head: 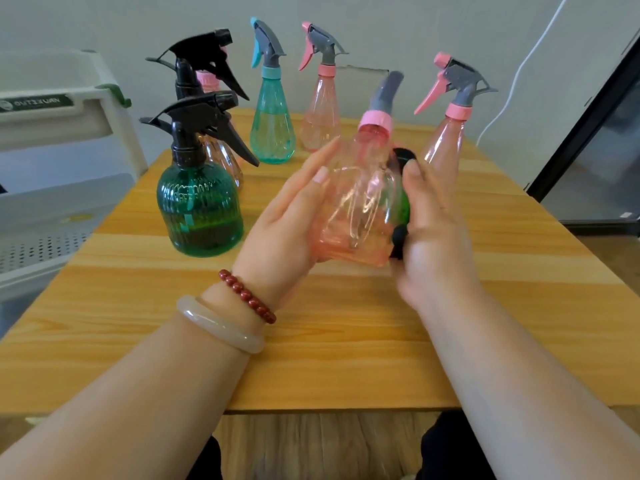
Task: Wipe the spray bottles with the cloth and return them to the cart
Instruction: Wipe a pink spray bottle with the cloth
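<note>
Above the wooden table (311, 344), my left hand (284, 223) holds a clear pink spray bottle (356, 209) from its left side, thumb on the front and fingers running up behind it. The bottle tilts, its grey and pink head (382, 105) blurred. My right hand (433, 237) grips a dark green and black cloth (401, 206) and presses it against the bottle's right side. My palm hides most of the cloth.
Several other spray bottles stand on the table: a green ribbed one with a black trigger (199, 209), a black-triggered one behind it (204, 60), a teal one (272, 133), and two pink ones (320, 112) (446, 140). A white cart (69, 116) stands left of the table.
</note>
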{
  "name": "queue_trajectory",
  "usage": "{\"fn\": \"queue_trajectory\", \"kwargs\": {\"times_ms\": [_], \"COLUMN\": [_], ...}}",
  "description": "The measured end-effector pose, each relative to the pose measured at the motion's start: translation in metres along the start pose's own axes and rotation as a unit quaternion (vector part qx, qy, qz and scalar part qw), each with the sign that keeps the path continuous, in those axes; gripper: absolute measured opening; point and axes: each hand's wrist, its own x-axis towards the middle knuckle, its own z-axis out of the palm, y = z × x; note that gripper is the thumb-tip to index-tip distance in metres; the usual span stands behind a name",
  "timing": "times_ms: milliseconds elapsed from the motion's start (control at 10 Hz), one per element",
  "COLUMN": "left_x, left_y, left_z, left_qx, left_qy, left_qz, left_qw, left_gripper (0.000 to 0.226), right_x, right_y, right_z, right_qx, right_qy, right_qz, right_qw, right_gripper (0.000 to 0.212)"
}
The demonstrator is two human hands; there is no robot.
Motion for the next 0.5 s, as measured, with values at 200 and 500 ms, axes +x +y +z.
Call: {"fn": "queue_trajectory", "kwargs": {"times_ms": [200, 500], "left_x": [0.0081, 0.0098], "left_y": [-0.0195, -0.0248], "left_z": [-0.0126, -0.0136], "left_qx": [0.009, -0.067], "left_qy": [0.132, 0.101], "left_qz": [-0.014, -0.062], "left_qw": [0.991, 0.991], "left_gripper": [0.04, 0.045], "right_x": [-0.0015, -0.0098], "right_y": [0.0043, 0.0034], "right_z": [-0.0018, -0.001], "right_qx": [0.022, -0.234], "right_qy": [-0.089, -0.124], "right_qz": [0.01, -0.22], "right_qw": [0.996, 0.939], "right_gripper": [0.044, 0.042]}}
